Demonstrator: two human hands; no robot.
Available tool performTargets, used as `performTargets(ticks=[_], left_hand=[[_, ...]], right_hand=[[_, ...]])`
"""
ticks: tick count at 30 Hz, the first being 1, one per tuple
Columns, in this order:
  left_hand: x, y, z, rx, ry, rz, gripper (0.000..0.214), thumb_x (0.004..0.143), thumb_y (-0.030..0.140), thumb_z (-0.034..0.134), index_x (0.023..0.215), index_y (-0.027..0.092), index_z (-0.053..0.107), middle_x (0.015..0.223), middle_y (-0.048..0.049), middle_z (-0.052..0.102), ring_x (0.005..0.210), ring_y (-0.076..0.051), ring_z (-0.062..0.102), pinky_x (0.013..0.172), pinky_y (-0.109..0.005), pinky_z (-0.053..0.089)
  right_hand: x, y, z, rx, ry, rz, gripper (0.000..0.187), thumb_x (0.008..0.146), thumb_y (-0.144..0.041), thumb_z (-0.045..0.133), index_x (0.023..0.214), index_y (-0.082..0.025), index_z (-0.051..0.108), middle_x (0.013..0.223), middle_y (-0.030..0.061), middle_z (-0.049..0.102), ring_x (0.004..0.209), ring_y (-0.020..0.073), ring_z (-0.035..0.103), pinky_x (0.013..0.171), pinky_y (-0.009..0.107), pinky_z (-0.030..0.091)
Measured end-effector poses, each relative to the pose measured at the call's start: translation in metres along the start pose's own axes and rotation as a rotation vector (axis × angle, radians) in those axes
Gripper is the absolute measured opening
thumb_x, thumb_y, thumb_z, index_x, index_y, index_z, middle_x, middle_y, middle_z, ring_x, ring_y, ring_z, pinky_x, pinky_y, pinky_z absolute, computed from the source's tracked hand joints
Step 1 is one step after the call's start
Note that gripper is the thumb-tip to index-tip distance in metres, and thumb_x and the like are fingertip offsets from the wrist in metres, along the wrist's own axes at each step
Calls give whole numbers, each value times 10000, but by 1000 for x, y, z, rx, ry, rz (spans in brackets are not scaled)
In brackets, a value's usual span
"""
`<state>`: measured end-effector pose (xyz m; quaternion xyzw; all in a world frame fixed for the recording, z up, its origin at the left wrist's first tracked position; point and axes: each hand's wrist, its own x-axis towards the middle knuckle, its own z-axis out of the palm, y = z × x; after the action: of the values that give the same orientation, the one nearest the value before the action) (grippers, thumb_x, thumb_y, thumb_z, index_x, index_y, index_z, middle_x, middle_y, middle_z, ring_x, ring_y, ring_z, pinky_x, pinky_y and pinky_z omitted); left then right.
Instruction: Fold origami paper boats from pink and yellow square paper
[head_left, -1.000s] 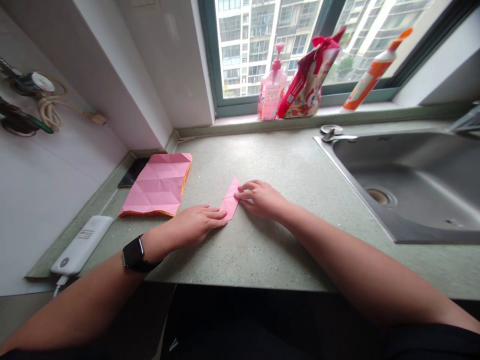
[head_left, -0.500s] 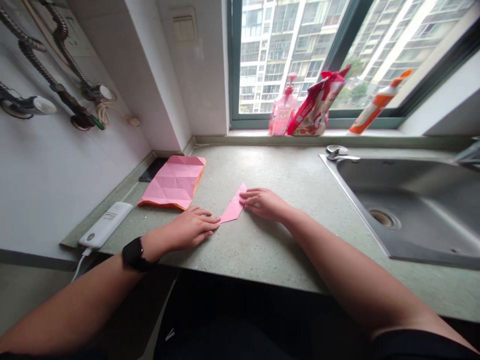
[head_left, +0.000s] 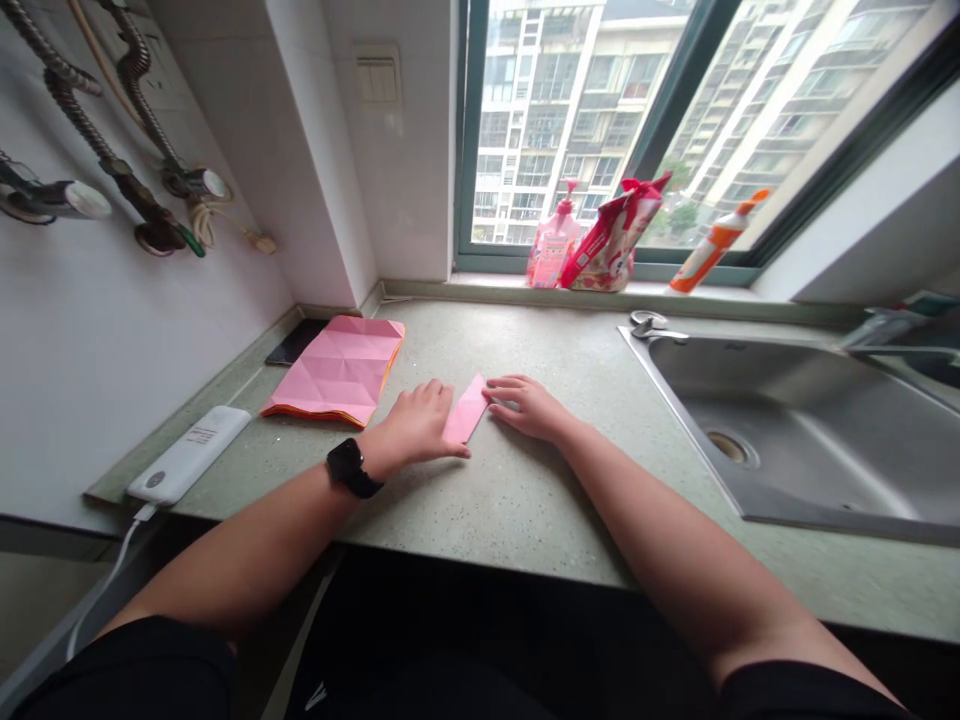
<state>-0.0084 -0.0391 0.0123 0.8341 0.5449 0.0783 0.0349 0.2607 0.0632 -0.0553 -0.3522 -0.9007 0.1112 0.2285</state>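
Observation:
A small folded piece of pink paper (head_left: 466,412) lies slantwise on the counter between my hands. My left hand (head_left: 417,425) is along its left side, thumb stretched out near the lower end and fingers apart from the thumb. At the paper's upper right edge, my right hand (head_left: 529,408) touches it with outstretched fingertips. Neither hand is closed round the paper. To the left of my left hand rests a stack of creased paper sheets (head_left: 337,370), pink on top with orange edges beneath.
A white power bank (head_left: 189,455) with a cable lies at the counter's left edge. A dark flat object (head_left: 294,342) is partly under the stack. On the right is a steel sink (head_left: 825,440). A pump bottle (head_left: 553,245), a red bag (head_left: 619,240) and an orange-white bottle (head_left: 716,245) stand on the windowsill.
My left hand has moved right and turned, from the paper's lower tip to along its left side. The folded paper's lower end looks narrower. My right hand stays at its upper right.

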Motion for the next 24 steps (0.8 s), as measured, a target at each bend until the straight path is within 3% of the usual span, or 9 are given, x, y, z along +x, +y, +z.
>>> performTargets(ticks=[4, 10, 16, 19, 24], left_hand=[[10, 3, 12, -11, -25, 62, 611, 868, 616, 860, 1226, 163, 662, 1227, -180, 715, 1142, -387, 690, 970, -480, 555], [14, -8, 10, -26, -23, 132, 345, 962, 398, 826, 1180, 189, 660, 1182, -128, 735, 1074, -338, 700, 913, -450, 560], [17, -12, 12, -83, 125, 140, 212, 972, 154, 762, 1148, 229, 671, 1199, -89, 712, 1090, -303, 672, 920, -454, 581], [19, -15, 13, -92, 184, 165, 127, 1026, 117, 656, 1056, 233, 699, 1202, -90, 710, 1069, -285, 661, 916, -454, 584], [19, -17, 13, -119, 227, 210, 214, 1044, 90, 617, 1088, 238, 764, 1244, -89, 730, 1110, -288, 667, 973, -480, 586]], right_hand=[[-2, 6, 1, 84, 87, 100, 464, 1044, -349, 673, 1497, -257, 709, 1408, 141, 784, 1317, 310, 729, 1176, 566, 553], [-2, 9, 3, 201, 154, 202, 552, 1080, -375, 589, 1618, -259, 556, 1392, 126, 790, 1300, 290, 740, 1170, 545, 554], [0, 2, -2, 326, 238, 256, 471, 1123, -420, 524, 1569, -290, 599, 1345, 110, 804, 1250, 286, 761, 1119, 532, 589], [0, -1, -5, 390, 305, 276, 442, 1120, -471, 543, 1505, -284, 654, 1309, 120, 797, 1174, 289, 772, 1038, 514, 636], [0, -13, -15, 352, 422, 223, 316, 1073, -501, 643, 1294, -302, 752, 1298, 112, 732, 1209, 296, 726, 995, 510, 664]])
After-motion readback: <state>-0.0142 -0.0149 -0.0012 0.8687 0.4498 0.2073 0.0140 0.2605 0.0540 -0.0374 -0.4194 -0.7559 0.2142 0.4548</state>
